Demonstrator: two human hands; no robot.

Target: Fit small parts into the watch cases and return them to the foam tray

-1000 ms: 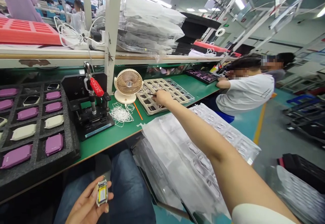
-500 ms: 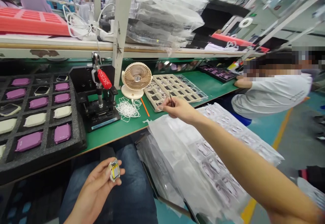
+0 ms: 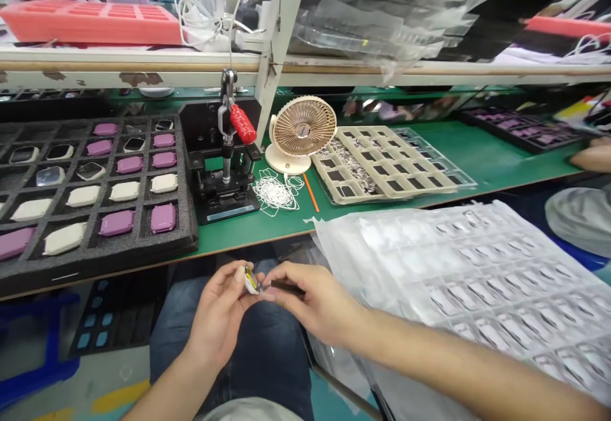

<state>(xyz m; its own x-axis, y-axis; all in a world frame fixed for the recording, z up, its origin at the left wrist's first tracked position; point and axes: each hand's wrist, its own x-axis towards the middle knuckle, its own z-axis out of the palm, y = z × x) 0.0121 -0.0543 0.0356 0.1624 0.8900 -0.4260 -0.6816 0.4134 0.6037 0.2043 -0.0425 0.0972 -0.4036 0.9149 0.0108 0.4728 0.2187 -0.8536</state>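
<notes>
Above the person's jeans-covered lap, the left hand pinches a small white-framed module with a yellow strip, fingers clamped on its edges. The right hand reaches in from the right, fingers together around dark tweezers, whose tip sits right beside the module; whether they touch is too small to tell. Farther off on the green workbench are, left to right, a black foam tray of purple and white watch cases, a red-handled hand press, a small desk fan and a beige compartment tray. Bagged plastic trays lie near, on the right.
</notes>
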